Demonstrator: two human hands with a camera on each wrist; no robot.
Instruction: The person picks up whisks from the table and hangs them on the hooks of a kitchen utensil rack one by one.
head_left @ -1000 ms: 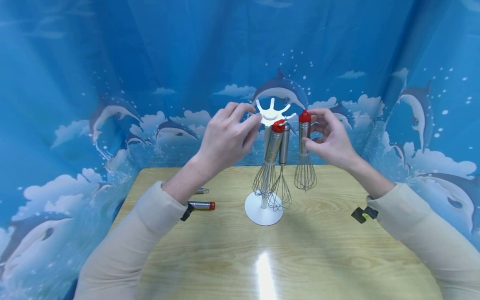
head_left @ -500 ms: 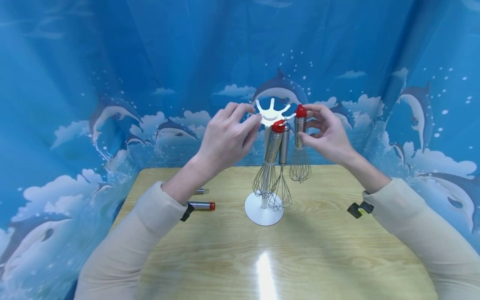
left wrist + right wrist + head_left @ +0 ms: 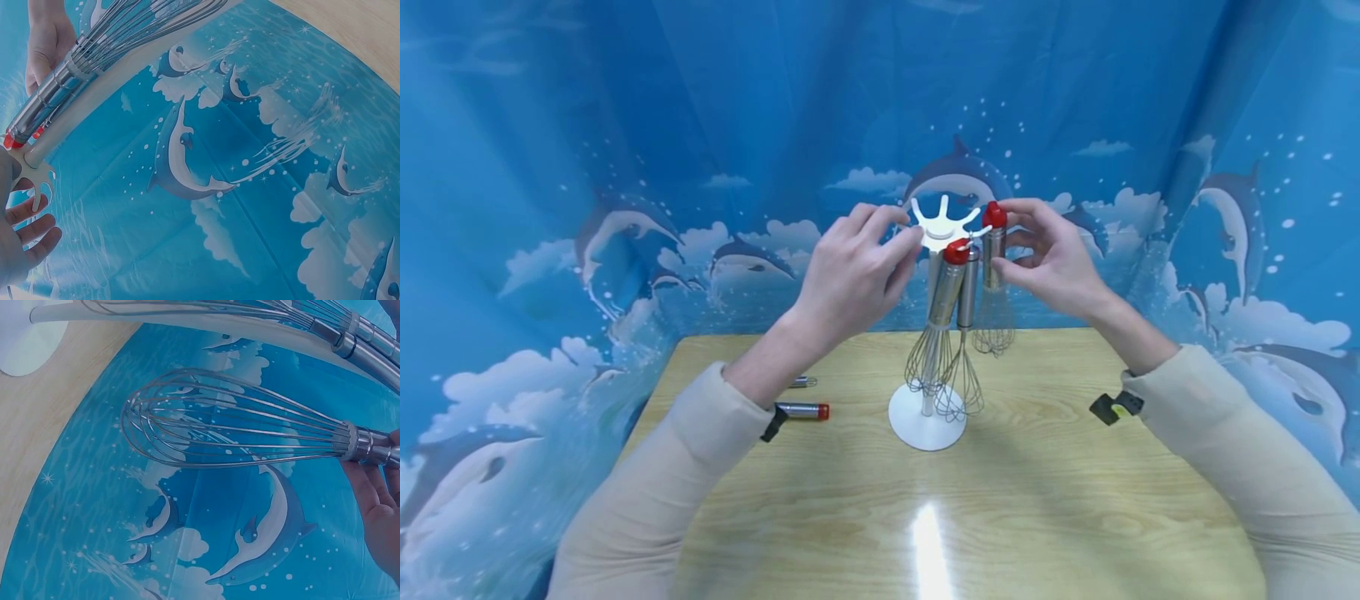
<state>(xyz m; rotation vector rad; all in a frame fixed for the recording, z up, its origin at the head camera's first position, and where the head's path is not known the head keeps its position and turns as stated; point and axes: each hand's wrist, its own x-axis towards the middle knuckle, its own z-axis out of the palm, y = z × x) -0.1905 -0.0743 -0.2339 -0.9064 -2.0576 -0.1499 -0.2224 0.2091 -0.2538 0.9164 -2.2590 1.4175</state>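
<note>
A white rotating-style utensil rack [image 3: 940, 231] with hook arms stands on a round base. My left hand [image 3: 861, 271] pinches one of its left arms; in the left wrist view the fingers [image 3: 41, 245] lie around the rack's top. On the front and right arms hang a red-capped whisk [image 3: 947, 293] and a slimmer steel whisk [image 3: 967, 293]. With thumb and fingers, my right hand [image 3: 1056, 258] grips another red-capped whisk [image 3: 994, 257] upright, wires down, its cap beside the tip of the right arm. Whether its cap touches that arm I cannot tell. Its wire loops [image 3: 237, 419] fill the right wrist view.
Two more utensils lie on the wooden table [image 3: 1037, 500] at left, partly behind my left forearm: a red-ended steel handle [image 3: 805, 411] and a thin steel handle [image 3: 803, 382]. A blue dolphin-print curtain [image 3: 820, 100] surrounds the table.
My right hand has carried its whisk left, up and away from me, closer to the rack's right arm. The left hand and the hanging whisks have stayed put.
</note>
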